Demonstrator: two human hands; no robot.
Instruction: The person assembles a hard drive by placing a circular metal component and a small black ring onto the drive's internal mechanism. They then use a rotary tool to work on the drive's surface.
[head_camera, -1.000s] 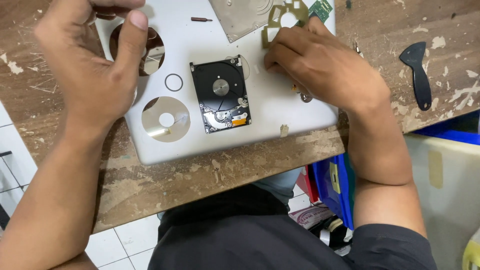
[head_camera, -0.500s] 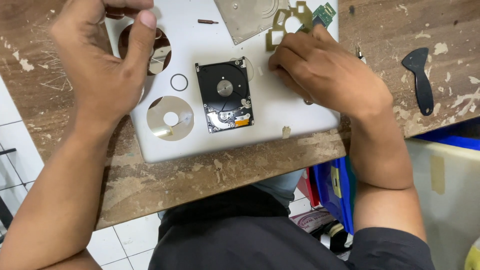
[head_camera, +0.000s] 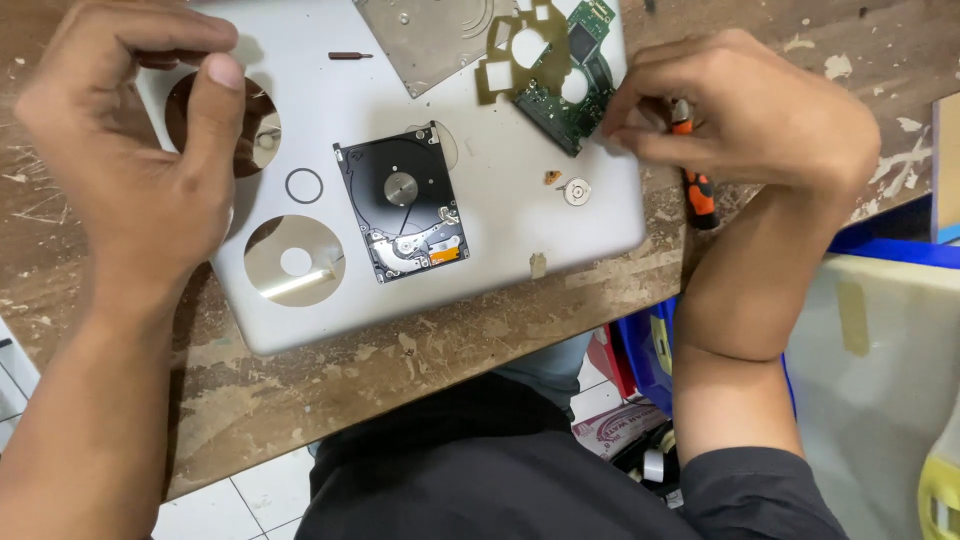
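An open black hard drive (head_camera: 400, 205) lies on a silver laptop lid (head_camera: 500, 220). My left hand (head_camera: 130, 170) hovers curled over a shiny platter (head_camera: 235, 130) at the lid's left, thumb and forefinger apart, nothing seen in it. A second platter (head_camera: 295, 262) and a thin ring (head_camera: 304, 185) lie just below it. My right hand (head_camera: 740, 120) grips an orange and black screwdriver (head_camera: 697, 190). Its fingertips are at the edge of a green circuit board (head_camera: 560, 95), which is partly under a yellowish cut-out film (head_camera: 505, 70).
A metal cover plate (head_camera: 430, 35) and a small dark bit (head_camera: 350, 55) lie at the lid's top. A small round clamp (head_camera: 576, 190) and a brown scrap (head_camera: 551, 177) sit near the board. The lid rests on a worn wooden table (head_camera: 400, 370). A blue bin (head_camera: 870, 245) stands at the right.
My right hand has drawn back to the right, uncovering the circuit board and the small round clamp. The view has shifted and the black scraper is out of sight. My left hand stays over the platter.
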